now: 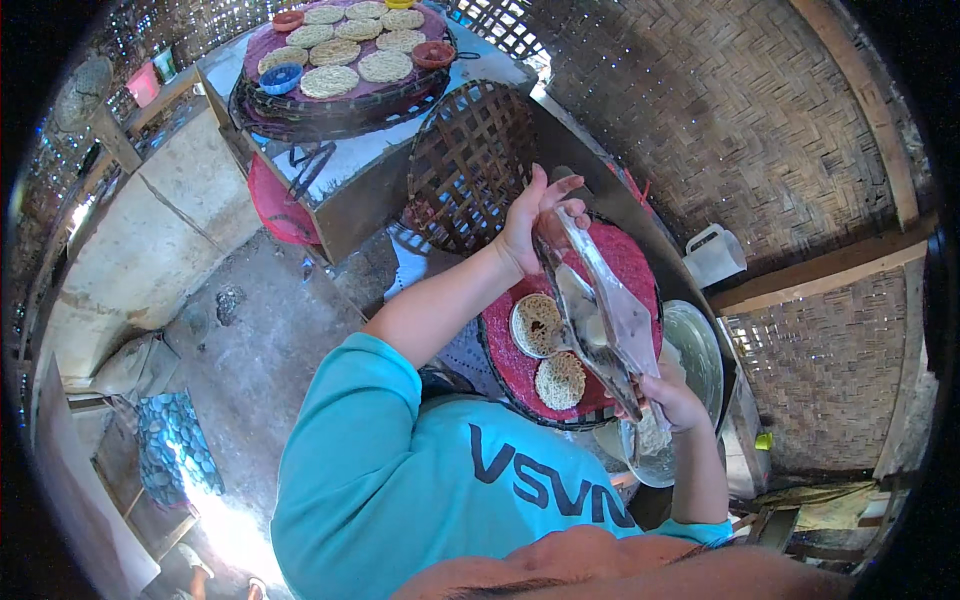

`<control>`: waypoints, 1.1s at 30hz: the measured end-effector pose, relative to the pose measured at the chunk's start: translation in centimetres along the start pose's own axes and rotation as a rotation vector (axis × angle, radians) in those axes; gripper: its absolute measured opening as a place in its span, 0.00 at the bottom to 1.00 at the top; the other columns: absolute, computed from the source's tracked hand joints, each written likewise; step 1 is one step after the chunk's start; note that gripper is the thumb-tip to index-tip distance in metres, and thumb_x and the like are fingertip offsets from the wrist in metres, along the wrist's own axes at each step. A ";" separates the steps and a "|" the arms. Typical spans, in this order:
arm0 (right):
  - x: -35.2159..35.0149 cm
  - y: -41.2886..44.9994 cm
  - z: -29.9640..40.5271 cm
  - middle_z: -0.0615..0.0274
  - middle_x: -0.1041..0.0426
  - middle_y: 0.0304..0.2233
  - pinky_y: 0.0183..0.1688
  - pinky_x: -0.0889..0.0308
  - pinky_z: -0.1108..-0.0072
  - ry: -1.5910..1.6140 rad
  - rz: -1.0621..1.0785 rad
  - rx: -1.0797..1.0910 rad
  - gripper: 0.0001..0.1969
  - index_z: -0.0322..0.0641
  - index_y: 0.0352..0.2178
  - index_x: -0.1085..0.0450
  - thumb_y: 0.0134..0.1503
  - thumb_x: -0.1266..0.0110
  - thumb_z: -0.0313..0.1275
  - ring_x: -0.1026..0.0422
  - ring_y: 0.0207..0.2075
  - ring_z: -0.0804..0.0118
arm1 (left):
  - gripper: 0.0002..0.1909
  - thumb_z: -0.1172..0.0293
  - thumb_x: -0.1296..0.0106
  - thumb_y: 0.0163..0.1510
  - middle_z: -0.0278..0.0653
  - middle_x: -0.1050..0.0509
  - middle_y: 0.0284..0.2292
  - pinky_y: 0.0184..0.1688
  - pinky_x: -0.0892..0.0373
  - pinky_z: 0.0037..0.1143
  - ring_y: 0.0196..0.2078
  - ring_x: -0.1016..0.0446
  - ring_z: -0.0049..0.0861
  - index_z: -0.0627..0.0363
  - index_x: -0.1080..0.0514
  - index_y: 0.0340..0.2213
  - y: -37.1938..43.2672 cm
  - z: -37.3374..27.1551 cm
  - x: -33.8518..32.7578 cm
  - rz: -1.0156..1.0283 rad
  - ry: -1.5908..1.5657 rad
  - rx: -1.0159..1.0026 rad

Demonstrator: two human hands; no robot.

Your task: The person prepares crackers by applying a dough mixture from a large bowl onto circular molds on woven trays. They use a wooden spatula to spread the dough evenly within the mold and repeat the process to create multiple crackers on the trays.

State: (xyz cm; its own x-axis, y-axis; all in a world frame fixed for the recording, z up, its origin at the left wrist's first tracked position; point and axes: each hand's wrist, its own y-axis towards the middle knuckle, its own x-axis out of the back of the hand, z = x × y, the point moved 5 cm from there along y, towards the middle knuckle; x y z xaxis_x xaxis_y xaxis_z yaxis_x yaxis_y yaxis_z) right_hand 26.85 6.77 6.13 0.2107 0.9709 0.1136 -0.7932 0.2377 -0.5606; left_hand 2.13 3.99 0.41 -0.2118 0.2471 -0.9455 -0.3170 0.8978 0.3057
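Observation:
My left hand [551,214] grips the upper end of a long, flat hinged-looking tool made of two boards [611,300], the paler one seemingly covered in plastic. My right hand [671,401] holds the other end, near my body. The boards stand apart, with a small pale lump [595,330] between them. Beneath is a round tray with a red mesh cloth [517,375]; two round, lacy, pale discs lie on it, one [537,325] with a dark hole, the other [560,381] nearer my body. The tool hides part of the cloth.
A large metal basin [701,337] and a bowl of white dough or flour [652,442] stand at the right. An open-weave basket [469,165] leans behind the tray. A table [360,161] holds stacked trays with more discs. A clear mug [716,255] hangs by the woven wall. Another person's feet [196,562] show lower left.

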 end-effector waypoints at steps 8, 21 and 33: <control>-2.1 1.6 -0.6 0.60 0.32 0.23 0.26 0.34 0.81 0.036 0.024 0.027 0.27 0.30 0.35 0.37 0.44 0.49 0.47 0.31 0.23 0.71 | 0.30 0.36 0.67 0.46 0.36 0.33 0.18 0.25 0.34 0.24 0.23 0.31 0.29 0.51 0.39 0.36 -1.0 -2.6 -1.3 -0.094 0.122 0.004; -1.6 -1.1 1.7 0.59 0.33 0.29 0.26 0.35 0.81 0.152 0.034 0.126 0.35 0.33 0.44 0.45 0.40 0.44 0.45 0.32 0.25 0.70 | 0.39 0.31 0.74 0.43 0.44 0.30 0.32 0.38 0.34 0.36 0.37 0.31 0.36 0.51 0.41 0.45 -0.8 -1.2 -3.2 -0.012 0.201 -0.004; -1.4 8.8 2.0 0.58 0.32 0.33 0.35 0.36 0.71 -0.414 -0.291 0.378 0.21 0.37 0.37 0.34 0.46 0.49 0.41 0.31 0.34 0.62 | 0.22 0.74 0.44 0.37 0.40 0.31 0.38 0.43 0.37 0.26 0.40 0.33 0.26 0.59 0.34 0.38 -8.3 -3.7 1.2 -0.195 1.492 -0.322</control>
State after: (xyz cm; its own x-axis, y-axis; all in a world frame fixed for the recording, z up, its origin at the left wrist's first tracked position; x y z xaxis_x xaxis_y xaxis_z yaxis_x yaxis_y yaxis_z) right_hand 18.45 7.54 2.72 0.2700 0.7770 0.5686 -0.8997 0.4140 -0.1386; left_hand 1.06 -4.55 -2.90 -0.7857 -0.6153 -0.0635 -0.5869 0.7091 0.3909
